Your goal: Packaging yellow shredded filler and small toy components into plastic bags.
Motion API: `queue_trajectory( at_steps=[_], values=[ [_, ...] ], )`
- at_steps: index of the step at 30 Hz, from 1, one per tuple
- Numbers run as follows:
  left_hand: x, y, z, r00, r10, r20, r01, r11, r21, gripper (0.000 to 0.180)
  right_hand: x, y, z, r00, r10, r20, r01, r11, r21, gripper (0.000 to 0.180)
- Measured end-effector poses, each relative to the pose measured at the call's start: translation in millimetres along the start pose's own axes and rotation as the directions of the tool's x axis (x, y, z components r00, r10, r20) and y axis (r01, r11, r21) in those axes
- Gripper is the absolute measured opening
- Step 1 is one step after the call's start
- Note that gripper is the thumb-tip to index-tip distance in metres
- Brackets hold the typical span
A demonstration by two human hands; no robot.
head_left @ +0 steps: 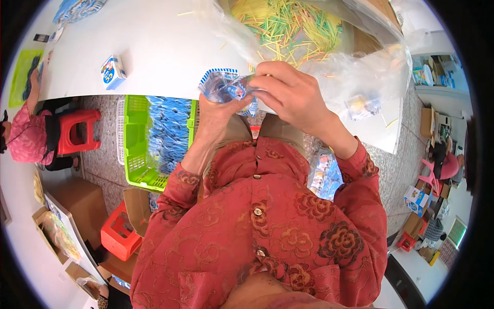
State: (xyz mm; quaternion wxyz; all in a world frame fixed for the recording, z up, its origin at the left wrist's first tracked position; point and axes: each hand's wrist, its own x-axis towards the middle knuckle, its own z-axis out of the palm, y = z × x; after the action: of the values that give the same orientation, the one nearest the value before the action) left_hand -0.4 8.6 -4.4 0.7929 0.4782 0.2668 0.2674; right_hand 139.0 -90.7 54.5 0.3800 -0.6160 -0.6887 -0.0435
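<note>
Just past the table's near edge, my left hand (212, 114) is closed around a clear plastic bag (222, 88) with blue and white print. My right hand (294, 93) pinches the bag's right side, its fingers bent and pressed together. What lies inside the bag is too small to make out. Beyond my hands, thin yellow, green and pink sticks (285, 28) lie heaped in a large clear plastic liner (355, 67). A small blue and white printed packet (112, 72) sits on the white table (154, 41) to the left.
Below the table at left, a green basket (135, 177) holds several blue packages (170, 134). Another printed packet (363, 106) lies at right, by the liner. Red stools (77, 131) and cardboard boxes (77, 206) stand at left. Other people (33, 136) sit at both sides.
</note>
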Motion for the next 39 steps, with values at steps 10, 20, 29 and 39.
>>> queue_trajectory(
  at_steps=[10,20,29,39],
  values=[
    [-13.4,4.0,5.5,0.996,0.084,-0.024,-0.077,0.973,0.217,0.030,-12.0,5.5,4.2,0.996,-0.088,-0.027,0.086,0.995,-0.048,0.015],
    [-5.6,4.7,-2.3,1.000,0.007,0.009,-0.007,0.998,0.054,0.033,2.2,-1.3,0.1,0.996,-0.057,0.069,0.057,0.998,0.007,0.009],
    [12.2,-2.5,18.4,0.997,-0.068,0.044,0.069,0.997,-0.024,0.035,5.4,27.6,-1.1,0.984,0.175,0.019,-0.174,0.952,0.252,0.007],
    [20.4,-12.6,6.8,0.997,-0.060,0.042,0.063,0.995,-0.073,0.039,-71.4,257.2,-42.8,0.805,0.471,-0.360,-0.579,0.757,-0.304,0.022]
  ],
)
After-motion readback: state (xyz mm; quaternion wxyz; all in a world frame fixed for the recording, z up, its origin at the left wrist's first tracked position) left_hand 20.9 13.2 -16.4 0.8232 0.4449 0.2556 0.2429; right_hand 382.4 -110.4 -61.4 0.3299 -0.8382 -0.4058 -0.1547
